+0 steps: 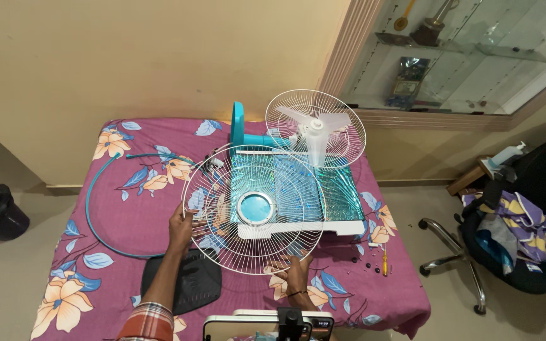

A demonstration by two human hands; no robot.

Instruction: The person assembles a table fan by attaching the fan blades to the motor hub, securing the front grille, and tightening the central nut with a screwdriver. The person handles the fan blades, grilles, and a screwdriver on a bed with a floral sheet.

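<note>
**Front grille in both hands over the flowered table**

The room was plain, with cream walls, and the work lay on a table under a magenta cloth printed with flowers (127, 208). Nearest you, a phone on a mount (272, 327) sat at the table's front edge and a black rounded base plate (188, 281) lay just left of it. Your left hand (181, 224) gripped the left rim of the round white wire fan grille with the blue centre disc (254, 208), and your right hand (293, 268) was closed on its lower rim; you held it tilted above the cloth, in front of a white tray lined with shiny teal foil (339, 192).

I'd judge that opposed grip sound: fingers on the outer ring, not the thin spokes, which looked easy to bend. Keeping it level would have helped too.

Small dark screws and a yellow-handled screwdriver (385, 260) lay to the right, a curved teal hoop (96, 208) to the left. Farther back stood the rear white wire guard with pale blades (316, 129) and a teal fan stand (240, 129).
</note>
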